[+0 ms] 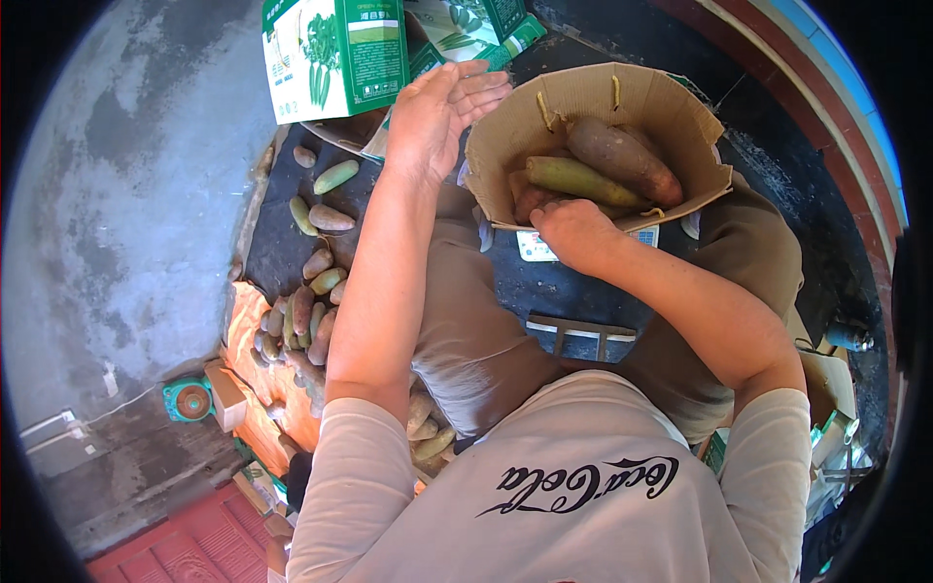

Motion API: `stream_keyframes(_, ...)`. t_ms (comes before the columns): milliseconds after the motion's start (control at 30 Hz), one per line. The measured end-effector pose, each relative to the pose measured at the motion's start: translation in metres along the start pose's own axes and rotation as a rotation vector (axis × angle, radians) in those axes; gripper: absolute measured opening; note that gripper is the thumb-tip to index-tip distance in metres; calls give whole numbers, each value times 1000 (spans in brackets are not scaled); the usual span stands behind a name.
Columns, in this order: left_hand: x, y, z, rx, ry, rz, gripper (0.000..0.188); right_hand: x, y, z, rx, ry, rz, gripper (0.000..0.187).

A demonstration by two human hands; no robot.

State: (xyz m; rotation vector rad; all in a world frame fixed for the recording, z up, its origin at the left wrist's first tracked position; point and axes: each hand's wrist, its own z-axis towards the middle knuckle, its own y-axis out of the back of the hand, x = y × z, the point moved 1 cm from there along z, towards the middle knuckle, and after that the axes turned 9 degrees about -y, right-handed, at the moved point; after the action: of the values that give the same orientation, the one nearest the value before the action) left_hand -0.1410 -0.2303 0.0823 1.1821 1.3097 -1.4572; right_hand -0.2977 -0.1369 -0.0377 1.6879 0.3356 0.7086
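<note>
The right hand (573, 233) is curled at the near rim of an open cardboard box (505, 136), its fingers tucked down among the tubers (622, 155) inside; its grip looks closed on one of them, though the fingers themselves are hidden, so I cannot tell for sure. The left hand (437, 107) is held flat and wide open, gripping nothing, just beside the box's left wall at the far side. The box sits on a small scale (544, 248) in front of the person's knees and holds about 4 long reddish and greenish tubers lying across each other. They look firm, heavy for their size and rough-skinned, so not slippery; a hold around the thick middle would likely suit best. The box's walls are thin and likely to flex under the load. To the left, more tubers lie in a loose heap (301, 321) on a dark mat and orange sheet. A green printed carton (335, 53) stands at the far side.
</note>
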Motion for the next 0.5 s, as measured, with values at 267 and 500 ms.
stream_keyframes(267,4,3,2,-34,-24,-5,33,3,9,-1,-6,-19,-1,12)
stream_keyframes(500,7,2,8,-150,-121,55,23,0,5,0,8,23,23,12)
